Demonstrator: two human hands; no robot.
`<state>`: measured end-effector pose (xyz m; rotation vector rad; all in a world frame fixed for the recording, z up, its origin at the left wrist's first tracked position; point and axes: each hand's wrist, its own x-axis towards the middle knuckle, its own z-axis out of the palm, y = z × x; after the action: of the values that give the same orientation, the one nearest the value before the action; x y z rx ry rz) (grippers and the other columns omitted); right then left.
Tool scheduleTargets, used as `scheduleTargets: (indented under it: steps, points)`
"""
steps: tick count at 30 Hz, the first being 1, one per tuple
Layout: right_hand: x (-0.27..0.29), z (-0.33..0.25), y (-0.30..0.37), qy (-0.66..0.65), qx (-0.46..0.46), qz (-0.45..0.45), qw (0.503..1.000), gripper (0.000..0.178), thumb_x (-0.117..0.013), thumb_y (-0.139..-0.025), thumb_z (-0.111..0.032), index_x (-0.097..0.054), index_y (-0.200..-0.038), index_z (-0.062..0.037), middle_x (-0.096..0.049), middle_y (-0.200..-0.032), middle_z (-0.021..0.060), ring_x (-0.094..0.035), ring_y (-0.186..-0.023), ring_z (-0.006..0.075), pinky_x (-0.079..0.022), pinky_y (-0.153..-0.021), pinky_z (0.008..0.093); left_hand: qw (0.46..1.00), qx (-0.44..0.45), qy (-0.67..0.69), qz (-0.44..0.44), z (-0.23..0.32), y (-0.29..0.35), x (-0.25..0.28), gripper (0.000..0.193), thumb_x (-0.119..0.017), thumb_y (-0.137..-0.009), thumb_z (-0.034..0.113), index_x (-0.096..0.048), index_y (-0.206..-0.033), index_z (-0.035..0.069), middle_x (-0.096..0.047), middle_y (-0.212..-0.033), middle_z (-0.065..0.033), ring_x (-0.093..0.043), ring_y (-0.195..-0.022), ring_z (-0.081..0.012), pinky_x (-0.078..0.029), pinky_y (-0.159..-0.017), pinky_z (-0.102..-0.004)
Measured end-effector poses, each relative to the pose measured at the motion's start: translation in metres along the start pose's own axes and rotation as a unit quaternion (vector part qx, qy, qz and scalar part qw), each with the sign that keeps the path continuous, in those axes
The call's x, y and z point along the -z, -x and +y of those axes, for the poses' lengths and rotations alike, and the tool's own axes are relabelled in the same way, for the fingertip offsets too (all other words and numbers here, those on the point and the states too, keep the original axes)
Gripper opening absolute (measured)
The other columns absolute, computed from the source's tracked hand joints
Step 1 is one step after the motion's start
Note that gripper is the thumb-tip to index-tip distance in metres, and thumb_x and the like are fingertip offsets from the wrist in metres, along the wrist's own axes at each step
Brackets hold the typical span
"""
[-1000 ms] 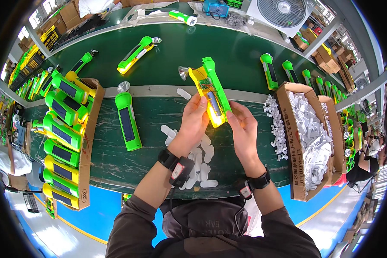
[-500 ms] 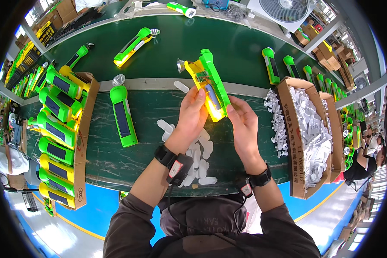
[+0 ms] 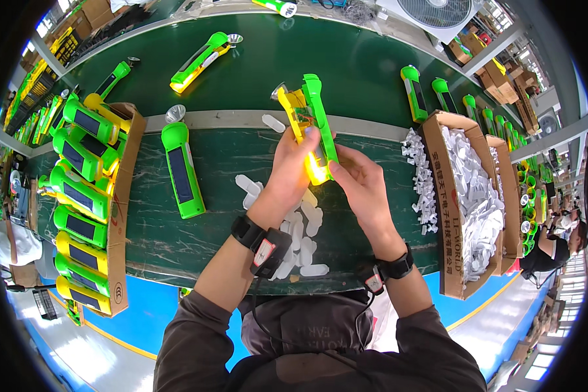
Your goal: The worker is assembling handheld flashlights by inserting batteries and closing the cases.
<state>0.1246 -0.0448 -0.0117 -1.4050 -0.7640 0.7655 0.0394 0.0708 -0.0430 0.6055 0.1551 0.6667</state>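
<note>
A flashlight (image 3: 318, 108) with a green shell and a yellow shell hangs above the bench, its two halves parted lengthwise and its lower end glowing yellow. My left hand (image 3: 287, 170) grips the yellow side, the thumb lying over the gap. My right hand (image 3: 360, 184) pinches the lower end of the green shell. The thumb and fingers hide most of the inside. Under my left wrist lies a loose pile of translucent white oval pieces (image 3: 307, 248), with one more oval piece (image 3: 272, 123) beyond my left hand. A green flashlight (image 3: 184, 173) with a dark panel rests to the left.
On the left, a cardboard box (image 3: 125, 215) is stacked with green and yellow flashlights. At right stands a carton (image 3: 445, 215) full of small white parts, with a strip of white parts (image 3: 420, 183) beside it. More flashlights lie on the green belt (image 3: 268, 59) behind a metal rail (image 3: 232, 122).
My left thumb has slid over the gap, covering the grey cylinder seen inside before. The right hand and the flashlight's lower end have shifted slightly left, and the halves look closer together.
</note>
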Motion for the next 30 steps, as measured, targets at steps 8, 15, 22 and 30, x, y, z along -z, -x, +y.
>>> scheduleTargets:
  steps: [8, 15, 22, 30]
  points:
    - [0.0, -0.016, 0.032, 0.312, 0.152, 0.107, 0.932, 0.022, -0.068, -0.083, -0.007, -0.06, -0.103, 0.0001, -0.061, -0.087, 0.0118, -0.062, -0.071, 0.0221, -0.05, -0.061, 0.0316, 0.991, -0.021, -0.087, 0.096, 0.005, -0.002, 0.001, 0.032, -0.064, -0.086, 0.013, -0.052, -0.113, 0.003, -0.06, -0.103, -0.0083, -0.059, -0.097, -0.0189, -0.048, -0.087, -0.0345]
    - [-0.025, -0.005, 0.057, 0.429, 0.18, -0.055, 0.883, 0.032, -0.074, -0.069, -0.004, -0.057, -0.097, 0.0006, -0.059, -0.088, 0.0162, -0.059, -0.082, 0.0345, -0.049, -0.07, 0.0424, 0.99, -0.04, -0.095, 0.094, 0.002, -0.006, 0.009, 0.035, -0.065, -0.087, 0.017, -0.05, -0.114, 0.0, -0.061, -0.102, -0.0093, -0.059, -0.095, -0.018, -0.047, -0.086, -0.0337]
    - [-0.014, 0.003, 0.046, 0.391, 0.078, -0.079, 0.914, 0.024, -0.072, -0.07, 0.0, -0.059, -0.089, -0.0036, -0.058, -0.077, 0.011, -0.06, -0.071, 0.033, -0.048, -0.064, 0.041, 0.991, -0.05, -0.072, 0.103, 0.002, -0.004, 0.005, 0.036, -0.066, -0.086, 0.015, -0.05, -0.114, 0.001, -0.059, -0.101, -0.0092, -0.058, -0.095, -0.0178, -0.047, -0.085, -0.0334]
    - [0.006, 0.004, 0.04, 0.465, 0.209, -0.038, 0.859, 0.023, -0.075, -0.068, -0.004, -0.06, -0.085, -0.0028, -0.055, -0.078, 0.0103, -0.058, -0.075, 0.0307, -0.048, -0.063, 0.04, 0.991, -0.05, -0.066, 0.106, 0.002, -0.006, 0.009, 0.037, -0.066, -0.085, 0.015, -0.049, -0.114, 0.0, -0.058, -0.102, -0.0092, -0.059, -0.097, -0.0186, -0.048, -0.085, -0.0342]
